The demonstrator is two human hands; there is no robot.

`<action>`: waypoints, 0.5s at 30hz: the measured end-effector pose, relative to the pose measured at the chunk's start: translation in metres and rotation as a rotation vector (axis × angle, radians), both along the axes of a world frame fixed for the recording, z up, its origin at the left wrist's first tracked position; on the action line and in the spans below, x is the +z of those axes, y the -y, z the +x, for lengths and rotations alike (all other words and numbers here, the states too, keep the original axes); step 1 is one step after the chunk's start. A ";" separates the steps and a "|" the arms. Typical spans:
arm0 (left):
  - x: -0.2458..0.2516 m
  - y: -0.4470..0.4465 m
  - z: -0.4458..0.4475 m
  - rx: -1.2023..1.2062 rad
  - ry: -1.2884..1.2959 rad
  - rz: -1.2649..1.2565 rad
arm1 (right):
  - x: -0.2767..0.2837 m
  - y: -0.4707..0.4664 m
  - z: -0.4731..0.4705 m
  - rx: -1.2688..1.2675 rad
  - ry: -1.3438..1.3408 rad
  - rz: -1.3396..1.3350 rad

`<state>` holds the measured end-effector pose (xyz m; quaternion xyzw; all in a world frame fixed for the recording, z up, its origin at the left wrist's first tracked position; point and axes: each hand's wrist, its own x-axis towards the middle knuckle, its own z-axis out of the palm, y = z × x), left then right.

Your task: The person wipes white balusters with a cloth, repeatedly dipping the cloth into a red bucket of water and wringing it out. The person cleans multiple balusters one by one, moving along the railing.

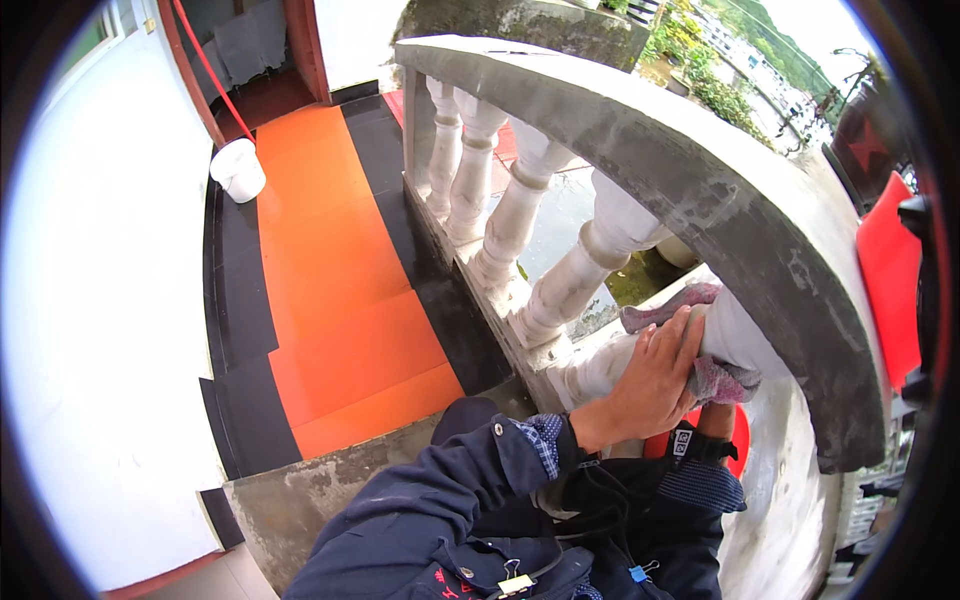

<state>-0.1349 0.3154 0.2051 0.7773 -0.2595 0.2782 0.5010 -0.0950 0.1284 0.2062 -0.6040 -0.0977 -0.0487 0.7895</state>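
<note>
My left hand (654, 379) lies with nearly straight fingers against the nearest white baluster (611, 364) of a concrete balustrade. A damp-looking grey and pink cloth (726, 381) is bunched just below its fingers. More of this cloth, or a second piece, shows past the fingertips on the baluster's far side. Whether it runs unbroken behind the baluster is hidden. My right hand is mostly concealed by the cloth; only the wrist area (718, 421) shows, above a black strap. A red round object (739, 442) sits below that wrist, partly covered.
A grey curved handrail (675, 172) arches over several balusters. Left of them runs an orange floor strip (337, 262) edged with black tiles. A white bucket (238, 171) with a red pole (214, 71) stands by the doorway. A concrete ledge (322, 495) is beside me.
</note>
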 end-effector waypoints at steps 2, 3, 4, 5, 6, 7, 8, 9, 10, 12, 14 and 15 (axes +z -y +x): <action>0.002 0.000 -0.001 0.028 0.020 0.024 | 0.001 0.001 0.006 0.015 0.005 0.013; 0.003 0.001 -0.001 0.044 0.032 0.030 | 0.002 0.001 0.010 0.016 0.009 0.010; 0.004 0.002 -0.002 0.057 0.036 0.043 | 0.002 0.001 0.013 0.019 0.007 0.012; 0.005 0.003 -0.002 0.064 0.026 0.058 | 0.002 0.002 0.015 0.023 0.006 0.016; 0.006 0.004 -0.003 0.069 0.012 0.077 | 0.002 0.002 0.016 0.028 0.007 0.019; 0.007 0.006 -0.004 0.071 0.002 0.092 | 0.002 0.003 0.017 0.032 0.007 0.026; 0.007 0.006 -0.003 0.101 0.024 0.108 | 0.002 0.004 0.018 0.033 0.006 0.027; 0.008 0.007 -0.004 0.109 0.030 0.093 | 0.001 0.004 0.018 0.038 0.004 0.023; 0.008 0.007 -0.005 0.117 0.037 0.080 | 0.002 0.005 0.018 0.040 0.004 0.023; 0.009 0.006 -0.006 0.118 0.025 0.098 | 0.003 0.007 0.016 0.044 0.004 0.031; 0.010 0.005 -0.007 0.101 -0.024 0.149 | 0.004 0.009 0.013 0.047 0.004 0.035; 0.011 0.004 -0.007 0.129 -0.007 0.171 | 0.005 0.010 0.012 0.049 0.008 0.038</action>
